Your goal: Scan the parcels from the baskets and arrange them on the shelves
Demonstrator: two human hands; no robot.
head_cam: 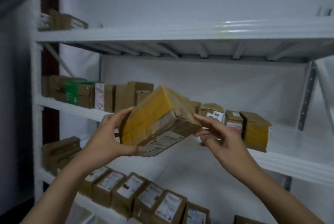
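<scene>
A brown cardboard parcel (pixel 159 120) with yellow tape and a white label on its lower side hangs tilted in front of the middle shelf (pixel 289 162). My left hand (pixel 110 137) grips its left end, thumb underneath and fingers over the top. My right hand (pixel 216 133) pinches the parcel's right corner between fingers and thumb. The parcel is in the air, in front of a gap in the row of parcels on the middle shelf.
A white metal shelving unit fills the view. Parcels stand on the middle shelf at left (pixel 81 93) and right (pixel 253 129). The lower shelf holds a row of labelled parcels (pixel 148 200). The upper shelf (pixel 180 32) has parcels at far left (pixel 63 21).
</scene>
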